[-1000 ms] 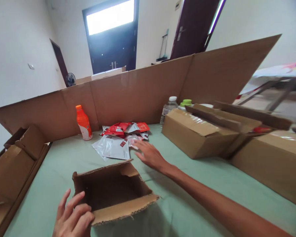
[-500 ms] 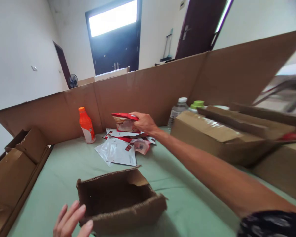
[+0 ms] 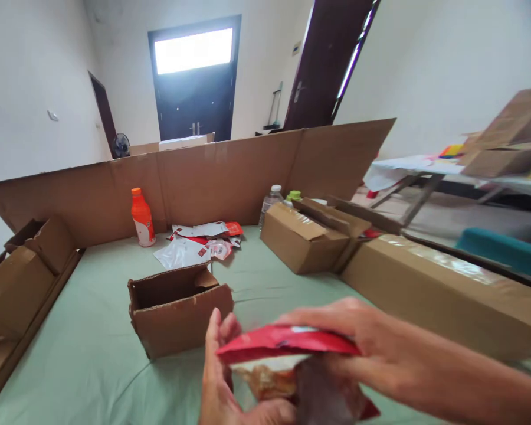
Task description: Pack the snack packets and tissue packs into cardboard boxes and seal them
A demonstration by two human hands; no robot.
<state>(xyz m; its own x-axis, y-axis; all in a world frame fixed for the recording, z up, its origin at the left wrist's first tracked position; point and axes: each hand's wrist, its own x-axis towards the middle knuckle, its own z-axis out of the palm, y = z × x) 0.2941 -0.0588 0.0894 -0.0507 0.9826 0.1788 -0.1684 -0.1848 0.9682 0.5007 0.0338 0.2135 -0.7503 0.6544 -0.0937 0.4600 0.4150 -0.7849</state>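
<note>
A red food packet (image 3: 287, 345) with a picture on its lower part is close in front of me, blurred by motion. My right hand (image 3: 349, 330) grips it from the right, its fingers over the top edge. My left hand (image 3: 223, 378) is at the packet's left side, thumb below and fingers raised, curved around that end; whether it grips firmly is hard to see. Just beyond stands an open cardboard box (image 3: 181, 313) on the green cloth. Behind that box lies a pile of white and red packets (image 3: 194, 245).
An orange bottle (image 3: 142, 218) stands at the back left, before a cardboard wall (image 3: 230, 171). Cardboard boxes (image 3: 305, 236) line the right side, with a clear bottle (image 3: 272, 203) behind them. More cardboard (image 3: 22, 283) lies along the left edge.
My right hand has lifted the red packet from the pile and brought it near me. My left hand has left the open box and come to the packet. The view has turned right.
</note>
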